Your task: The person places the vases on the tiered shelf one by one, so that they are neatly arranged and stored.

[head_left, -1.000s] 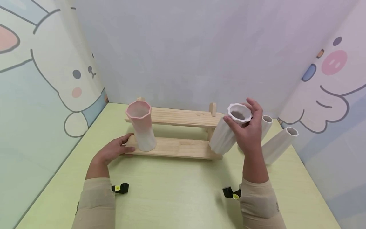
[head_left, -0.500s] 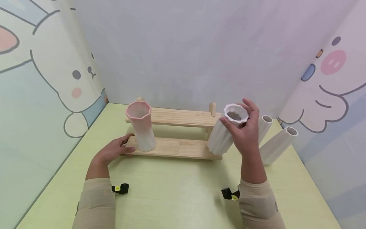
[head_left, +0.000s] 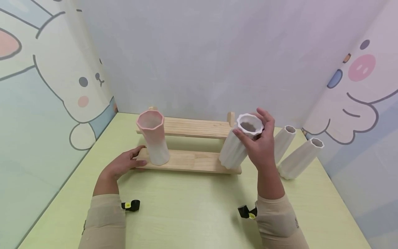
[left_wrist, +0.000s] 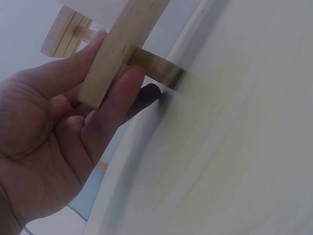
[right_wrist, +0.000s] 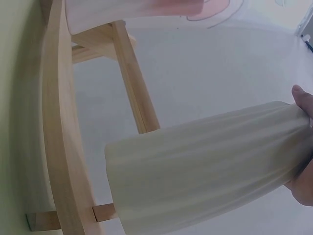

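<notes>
My right hand (head_left: 262, 147) grips a white fluted vase (head_left: 234, 148) just below its scalloped rim. The vase leans a little, its mouth toward the right. In the right wrist view a gap shows between the vase's base (right_wrist: 115, 186) and the lower board, so it hangs above the right end. My left hand (head_left: 122, 162) holds the left end of the wooden two-tier shelf's lower board (head_left: 192, 160); the left wrist view shows thumb and fingers pinching the board's end (left_wrist: 105, 73). A pink-and-white vase (head_left: 155, 141) stands upright on that board, near the left hand.
Two narrower white vases, one behind (head_left: 284, 141) and one in front (head_left: 301, 159), stand on the pale green table (head_left: 192, 211) right of the shelf. The upper board (head_left: 196, 128) lies farther back. Cartoon-printed walls (head_left: 199, 58) enclose the table's back and sides.
My right hand has carried the white fluted vase leftward, from beside the shelf's right end to over the lower board. The left hand and the pink-and-white vase have stayed in place.
</notes>
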A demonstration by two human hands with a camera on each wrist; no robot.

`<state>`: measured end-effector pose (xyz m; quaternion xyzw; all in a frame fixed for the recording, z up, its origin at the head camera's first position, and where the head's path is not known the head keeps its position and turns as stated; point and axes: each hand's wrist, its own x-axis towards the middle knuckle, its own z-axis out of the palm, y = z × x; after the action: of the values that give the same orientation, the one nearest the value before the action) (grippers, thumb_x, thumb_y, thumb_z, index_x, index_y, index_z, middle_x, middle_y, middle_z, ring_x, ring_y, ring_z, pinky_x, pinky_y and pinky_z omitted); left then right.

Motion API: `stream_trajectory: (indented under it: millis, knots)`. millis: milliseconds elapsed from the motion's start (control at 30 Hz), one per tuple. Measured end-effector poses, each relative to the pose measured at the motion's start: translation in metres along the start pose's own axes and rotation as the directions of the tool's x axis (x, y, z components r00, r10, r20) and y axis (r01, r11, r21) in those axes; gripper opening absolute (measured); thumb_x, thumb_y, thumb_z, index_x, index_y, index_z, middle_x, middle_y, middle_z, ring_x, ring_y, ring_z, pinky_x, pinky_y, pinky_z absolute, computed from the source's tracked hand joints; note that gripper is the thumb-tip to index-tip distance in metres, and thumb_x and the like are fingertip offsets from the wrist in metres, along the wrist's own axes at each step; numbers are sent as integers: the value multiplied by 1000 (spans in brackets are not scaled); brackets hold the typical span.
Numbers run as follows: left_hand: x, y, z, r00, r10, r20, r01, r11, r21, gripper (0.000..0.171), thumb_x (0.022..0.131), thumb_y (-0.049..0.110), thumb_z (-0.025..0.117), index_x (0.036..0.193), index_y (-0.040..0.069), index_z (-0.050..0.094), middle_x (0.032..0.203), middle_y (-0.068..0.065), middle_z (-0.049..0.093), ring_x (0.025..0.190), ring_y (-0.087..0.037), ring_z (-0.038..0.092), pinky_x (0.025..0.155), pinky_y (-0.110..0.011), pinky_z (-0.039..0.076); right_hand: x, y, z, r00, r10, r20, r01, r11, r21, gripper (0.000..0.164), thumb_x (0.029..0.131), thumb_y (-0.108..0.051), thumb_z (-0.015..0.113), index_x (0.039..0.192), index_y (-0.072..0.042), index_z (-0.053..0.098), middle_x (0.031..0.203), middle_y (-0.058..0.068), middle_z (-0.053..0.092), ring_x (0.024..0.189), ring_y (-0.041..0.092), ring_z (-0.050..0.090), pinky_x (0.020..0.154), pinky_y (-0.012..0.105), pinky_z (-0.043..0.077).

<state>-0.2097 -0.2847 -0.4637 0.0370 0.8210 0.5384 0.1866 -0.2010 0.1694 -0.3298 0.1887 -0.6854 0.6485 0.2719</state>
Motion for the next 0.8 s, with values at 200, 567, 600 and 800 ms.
stream_trajectory:
  millis: [200, 567, 600, 800]
  knots:
    - [-2, 0, 0, 1000, -6, -6, 6, 1000, 17, 93, 85, 43, 74, 158, 26, 18, 163, -13, 17, 133, -33, 48, 106, -49, 44, -1, -1, 2, 1000, 11, 18, -11, 1000, -3, 81, 76, 6, 79, 142, -12, 37, 130, 12, 52, 103, 22, 56, 83, 22, 49]
    - [-1, -3, 0, 1000, 26, 0, -26, 1000, 14, 87, 89, 40, 72, 158, 25, 21, 160, -14, 27, 119, -23, 60, 103, -45, 47, 3, 3, 17, 994, 14, 113, -16, 1000, 16, 80, 79, -1, 81, 142, -17, 35, 130, 10, 54, 106, 21, 58, 86, 22, 51]
    - [-1, -3, 0, 1000, 26, -2, -26, 1000, 16, 86, 88, 40, 72, 157, 25, 22, 160, -13, 27, 119, -24, 59, 103, -45, 47, 3, 2, 19, 992, 17, 121, -19, 1000, 14, 80, 79, -2, 81, 142, -18, 35, 131, 10, 54, 107, 21, 58, 86, 23, 51]
    - [-1, -2, 0, 1000, 26, -3, -26, 1000, 18, 86, 89, 40, 72, 157, 26, 22, 159, -13, 28, 117, -24, 61, 104, -46, 46, 3, 0, 26, 988, 50, 145, -48, 999, -17, 81, 79, -4, 81, 143, -19, 34, 131, 7, 53, 106, 21, 57, 85, 23, 51]
